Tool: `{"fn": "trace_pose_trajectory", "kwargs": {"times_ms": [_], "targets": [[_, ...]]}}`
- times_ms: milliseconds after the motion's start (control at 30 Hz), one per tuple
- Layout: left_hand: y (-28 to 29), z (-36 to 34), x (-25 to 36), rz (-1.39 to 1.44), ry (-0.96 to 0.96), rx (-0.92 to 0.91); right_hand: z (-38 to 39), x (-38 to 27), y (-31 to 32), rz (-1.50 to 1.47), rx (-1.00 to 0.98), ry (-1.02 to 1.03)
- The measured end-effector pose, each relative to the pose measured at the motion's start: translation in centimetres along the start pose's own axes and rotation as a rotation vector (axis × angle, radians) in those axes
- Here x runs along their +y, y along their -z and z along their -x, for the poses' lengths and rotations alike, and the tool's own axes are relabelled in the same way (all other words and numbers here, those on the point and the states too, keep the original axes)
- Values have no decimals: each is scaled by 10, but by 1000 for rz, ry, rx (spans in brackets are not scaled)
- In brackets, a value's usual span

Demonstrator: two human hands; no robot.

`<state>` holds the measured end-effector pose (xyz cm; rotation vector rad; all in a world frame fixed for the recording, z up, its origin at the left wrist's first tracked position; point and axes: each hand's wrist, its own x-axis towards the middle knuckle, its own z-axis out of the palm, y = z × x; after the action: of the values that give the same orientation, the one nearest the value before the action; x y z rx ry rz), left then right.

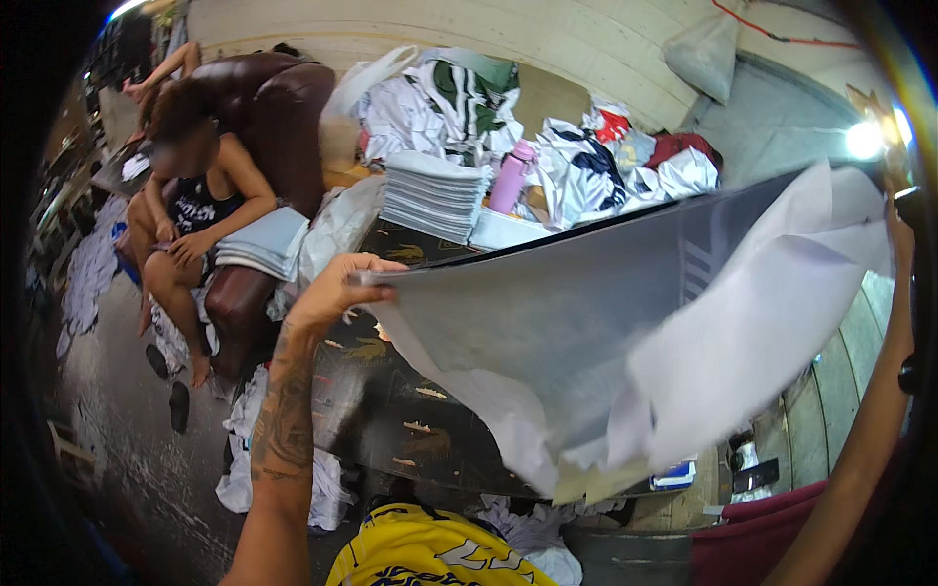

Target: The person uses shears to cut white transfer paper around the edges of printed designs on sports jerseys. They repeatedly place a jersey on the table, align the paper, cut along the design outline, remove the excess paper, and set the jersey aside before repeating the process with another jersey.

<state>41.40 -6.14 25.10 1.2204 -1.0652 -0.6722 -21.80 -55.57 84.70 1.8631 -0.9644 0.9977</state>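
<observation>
A large thin sheet (586,303), white with a grey face and pale stripes, stretches across the view above the dark table. Its lower edge hangs loose and is smeared by motion. My left hand (342,288) pinches the sheet's left corner between thumb and fingers. At the far right rim, my right hand (901,239) is beside the sheet's raised, curled end, its fingers hidden. Below the sheet lies the dark table top (371,430) with gold patterns and worn patches.
A stack of folded pale sheets (435,195), a pink bottle (511,176) and heaped clothes (449,98) stand beyond the sheet. At left, a person (205,195) sits on a maroon armchair (283,117). Yellow printed cloth (430,547) lies nearest me; a phone (755,476) lies at right.
</observation>
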Motion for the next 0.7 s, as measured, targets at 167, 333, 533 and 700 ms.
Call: {"fn": "trace_pose_trajectory", "kwargs": {"times_ms": [167,333,533,700], "targets": [[21,36,48,-46,23,100,99,59,-34,-501,-279,-382],[-16,69,119,141,-8,362,240,113,-74,-772,-359,-307],[-27,93,149,-716,-286,508,410,103,-35,-152,-406,-196],[67,92,151,-1225,-443,886,510,8,67,-929,-676,-426]]}}
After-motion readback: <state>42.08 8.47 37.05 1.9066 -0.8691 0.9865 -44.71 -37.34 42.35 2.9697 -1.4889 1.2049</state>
